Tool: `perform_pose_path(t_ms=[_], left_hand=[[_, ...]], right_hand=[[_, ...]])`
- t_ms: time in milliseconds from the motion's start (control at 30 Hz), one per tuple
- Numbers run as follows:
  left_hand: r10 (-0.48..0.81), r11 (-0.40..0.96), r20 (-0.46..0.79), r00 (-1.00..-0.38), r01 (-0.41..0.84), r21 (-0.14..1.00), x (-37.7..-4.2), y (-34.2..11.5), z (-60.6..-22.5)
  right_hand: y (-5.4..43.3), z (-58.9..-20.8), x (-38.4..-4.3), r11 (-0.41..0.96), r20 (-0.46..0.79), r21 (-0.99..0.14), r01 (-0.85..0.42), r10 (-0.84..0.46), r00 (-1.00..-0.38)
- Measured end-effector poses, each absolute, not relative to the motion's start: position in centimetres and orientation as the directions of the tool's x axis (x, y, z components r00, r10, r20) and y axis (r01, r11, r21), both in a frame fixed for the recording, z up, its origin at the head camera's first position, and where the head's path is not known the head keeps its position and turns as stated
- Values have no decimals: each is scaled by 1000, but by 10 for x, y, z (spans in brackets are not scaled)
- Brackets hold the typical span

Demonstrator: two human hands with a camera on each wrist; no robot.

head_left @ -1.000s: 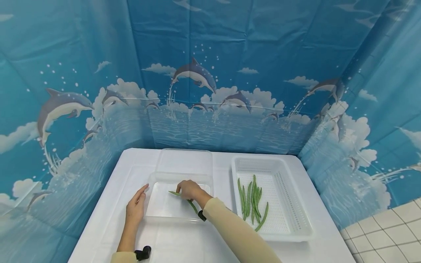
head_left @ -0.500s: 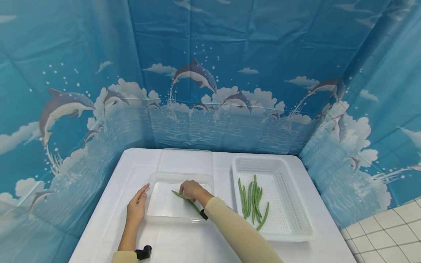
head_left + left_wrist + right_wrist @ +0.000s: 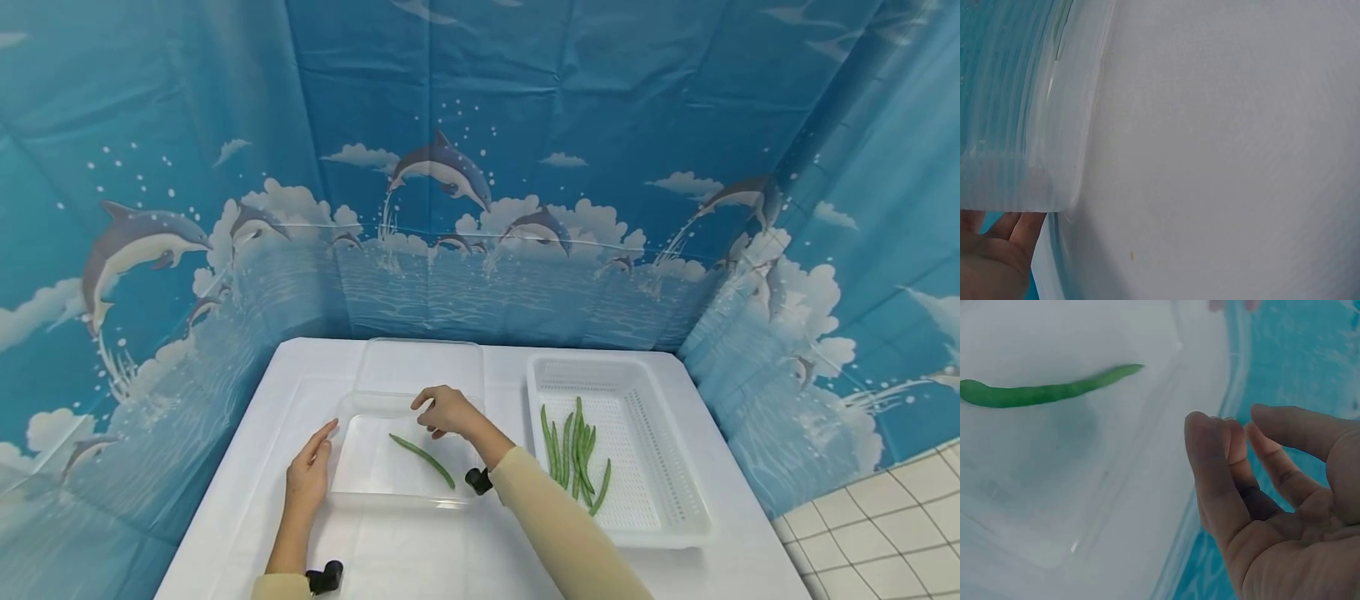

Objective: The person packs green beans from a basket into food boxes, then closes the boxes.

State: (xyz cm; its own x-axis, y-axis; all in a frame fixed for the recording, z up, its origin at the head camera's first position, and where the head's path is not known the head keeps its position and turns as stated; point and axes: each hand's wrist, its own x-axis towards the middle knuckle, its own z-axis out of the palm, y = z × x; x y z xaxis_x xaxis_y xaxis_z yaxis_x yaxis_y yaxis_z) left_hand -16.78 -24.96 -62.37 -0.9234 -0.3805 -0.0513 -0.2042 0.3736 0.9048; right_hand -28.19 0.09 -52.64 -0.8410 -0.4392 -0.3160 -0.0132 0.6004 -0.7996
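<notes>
One green bean lies slantwise on the floor of the clear plastic container; the right wrist view shows the same green bean up close. My right hand hovers over the container's back right part, fingers loosely bent and thumb apart, holding nothing. In the right wrist view a gap shows between the thumb and fingers of the right hand. Along the container's left side, my left hand has its fingers extended, and its fingertips are right at the container's wall.
A white perforated basket stands at the right of the white table, with several green beans inside it. Behind the container lies a clear flat lid. A dolphin-print curtain encloses the table's back and sides.
My right hand has let go of the green bean and risen back and away from it. The bean now lies in the container. My left hand has stayed in place.
</notes>
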Motion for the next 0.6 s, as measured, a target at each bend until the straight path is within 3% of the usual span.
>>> perform_pose_path(t_ms=[200,600], left_hand=[[-384,372,-52,-922,-206,905,-166,-249,-623],[-376,377,-45,-925,-197,905,-167,-248,-622]], right_hand=[[41,-502,-289,430,-306,-896,112,-416,-856],[152,-483,-295,306,-247,-936,173,-220,-944]])
